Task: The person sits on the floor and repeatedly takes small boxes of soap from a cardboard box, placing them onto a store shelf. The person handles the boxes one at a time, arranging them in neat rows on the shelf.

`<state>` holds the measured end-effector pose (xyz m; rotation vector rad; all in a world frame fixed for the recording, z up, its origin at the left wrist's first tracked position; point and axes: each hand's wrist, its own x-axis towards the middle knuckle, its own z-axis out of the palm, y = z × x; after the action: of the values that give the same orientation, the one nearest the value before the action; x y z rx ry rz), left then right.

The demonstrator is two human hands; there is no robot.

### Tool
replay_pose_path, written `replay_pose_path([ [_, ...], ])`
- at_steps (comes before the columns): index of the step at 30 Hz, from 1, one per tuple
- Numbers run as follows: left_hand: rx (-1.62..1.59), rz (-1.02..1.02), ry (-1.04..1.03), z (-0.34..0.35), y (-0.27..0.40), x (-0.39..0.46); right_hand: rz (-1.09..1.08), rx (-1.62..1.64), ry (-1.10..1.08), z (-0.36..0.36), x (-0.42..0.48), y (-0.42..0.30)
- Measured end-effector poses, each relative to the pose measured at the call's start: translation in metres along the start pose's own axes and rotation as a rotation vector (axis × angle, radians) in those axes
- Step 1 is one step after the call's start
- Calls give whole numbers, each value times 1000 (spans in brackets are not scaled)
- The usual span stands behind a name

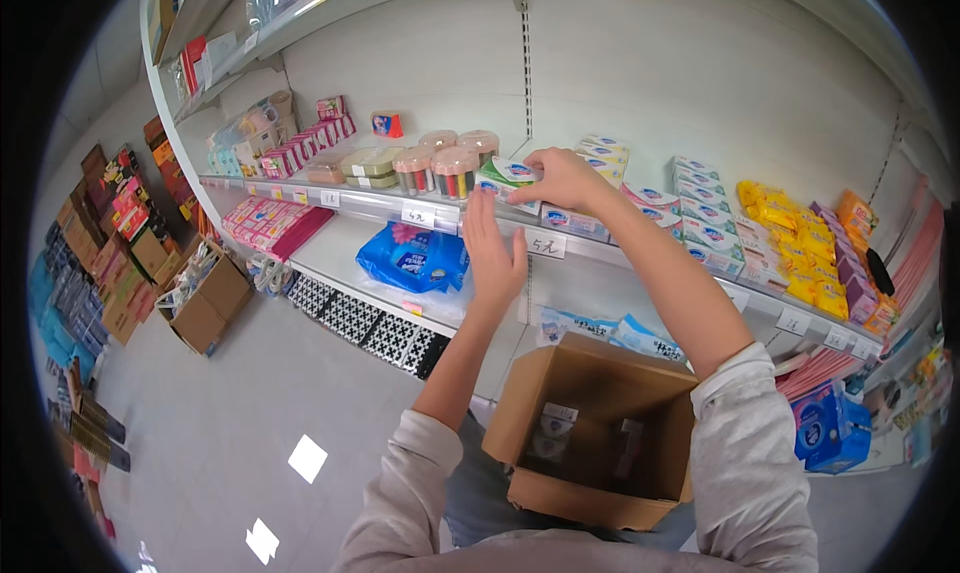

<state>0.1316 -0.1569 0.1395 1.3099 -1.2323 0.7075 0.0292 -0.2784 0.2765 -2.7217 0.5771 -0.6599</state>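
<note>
My right hand (564, 181) grips a green-and-white soap box (507, 171) by its right end, at the front of the middle shelf (510, 214). My left hand (493, 252) is raised at the shelf's edge with flat fingers and the thumb apart. Its fingertips are at the box's lower left corner; whether they touch it is unclear. Just right of the held box lie a purple-white soap box (574, 220) and yellow soap boxes (602, 157). Below my arms an open cardboard box (592, 498) holds a few small soap boxes (553, 432) in its shadowed bottom.
Lidded jars (454, 172) stand left of the held box. Pink soap boxes (649, 207) and yellow packets (816, 244) line the shelf rightward. Blue wipes (412, 258) lie on the lower shelf. A cardboard carton (206, 303) stands on the floor at left. Price tags (545, 244) edge the shelf.
</note>
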Motion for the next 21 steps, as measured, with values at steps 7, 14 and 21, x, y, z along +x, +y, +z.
replay_pose_path([
  [7, 104, -11, -122, 2, -6, -16, -13, -174, -6, 15, 0, -1],
  [14, 164, -27, -146, 8, -4, -18, 33, -130, 44, 31, -6, 3],
  [21, 62, 21, -84, 9, 10, -15, -159, 66, 448, 28, -17, 26],
])
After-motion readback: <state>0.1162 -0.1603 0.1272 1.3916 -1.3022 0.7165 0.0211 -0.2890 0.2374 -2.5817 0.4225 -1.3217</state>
